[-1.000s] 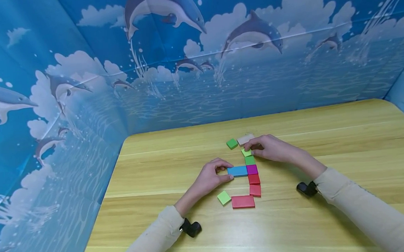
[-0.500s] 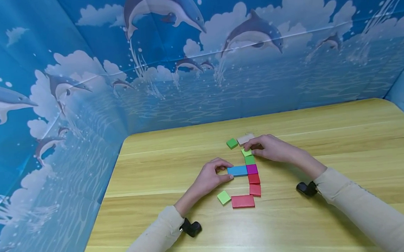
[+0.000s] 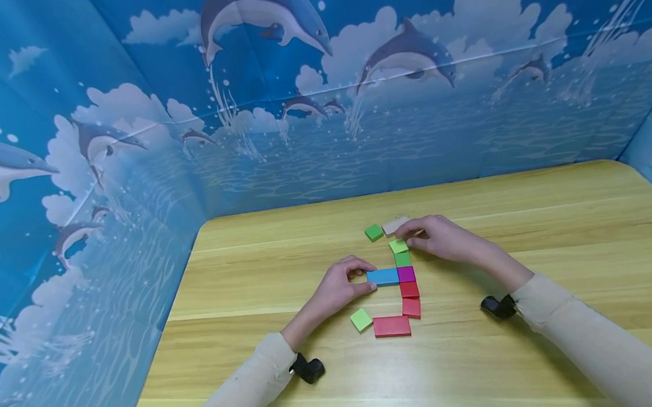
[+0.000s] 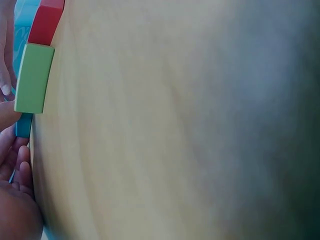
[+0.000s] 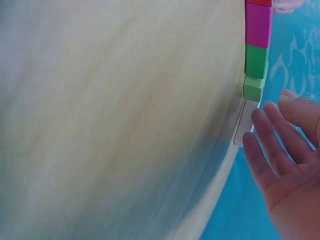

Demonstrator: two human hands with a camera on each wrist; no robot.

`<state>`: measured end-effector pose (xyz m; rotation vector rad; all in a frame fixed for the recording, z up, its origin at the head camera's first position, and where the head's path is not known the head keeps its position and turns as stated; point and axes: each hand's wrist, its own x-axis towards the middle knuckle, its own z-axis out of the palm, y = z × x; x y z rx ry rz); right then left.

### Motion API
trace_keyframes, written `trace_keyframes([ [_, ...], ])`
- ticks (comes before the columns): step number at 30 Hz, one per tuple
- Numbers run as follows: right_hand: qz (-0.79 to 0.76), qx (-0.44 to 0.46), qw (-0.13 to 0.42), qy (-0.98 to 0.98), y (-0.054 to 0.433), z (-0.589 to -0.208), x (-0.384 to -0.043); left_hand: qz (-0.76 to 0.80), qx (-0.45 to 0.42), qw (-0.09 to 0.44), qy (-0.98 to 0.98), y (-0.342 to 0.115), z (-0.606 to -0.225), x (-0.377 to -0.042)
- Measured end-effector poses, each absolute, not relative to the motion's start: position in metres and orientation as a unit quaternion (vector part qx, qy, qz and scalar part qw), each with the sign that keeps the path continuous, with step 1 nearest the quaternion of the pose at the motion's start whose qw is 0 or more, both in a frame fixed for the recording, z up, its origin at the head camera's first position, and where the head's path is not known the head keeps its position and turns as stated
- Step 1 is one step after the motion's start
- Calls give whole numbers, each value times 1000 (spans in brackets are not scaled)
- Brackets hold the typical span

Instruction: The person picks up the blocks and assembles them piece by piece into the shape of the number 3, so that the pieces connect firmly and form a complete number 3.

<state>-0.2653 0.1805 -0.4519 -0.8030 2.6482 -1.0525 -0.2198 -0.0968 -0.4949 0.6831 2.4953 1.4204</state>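
In the head view my left hand (image 3: 337, 288) pinches the left end of a long blue block (image 3: 383, 278) between thumb and fingers. That block's right end meets a purple block (image 3: 406, 274) in an upright row of blocks. A green block (image 3: 403, 259) sits above the purple one, and a slightly turned light green block (image 3: 398, 246) tops the row. Beside this light green block is my right hand (image 3: 437, 237). The right wrist view shows its fingers (image 5: 270, 142) loosely extended, apart from the light green block and near a pale wooden block (image 5: 245, 123).
Two red blocks, one a red square (image 3: 411, 308), continue the row downward. Below lies a long red block (image 3: 392, 326), with another light green block (image 3: 361, 320) to its left. A green block (image 3: 374, 232) lies at the back. A dolphin-print curtain (image 3: 323, 160) borders the wooden table (image 3: 251, 258).
My right hand has shifted slightly right, and its fingers have come off the light green block. My left hand stays on the blue block.
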Motion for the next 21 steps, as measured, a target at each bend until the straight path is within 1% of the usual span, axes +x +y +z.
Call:
trace_keyframes([
  [4, -360, -264, 79, 892, 180, -449, -258, 477, 229, 96, 843, -97, -495, -219],
  [9, -352, -257, 78, 897, 179, -446, -244, 476, 230, 97, 843, -97, -496, -219],
  [21, -326, -291, 57, 898, 177, -446, -224, 473, 232, 97, 845, -96, -496, -219],
])
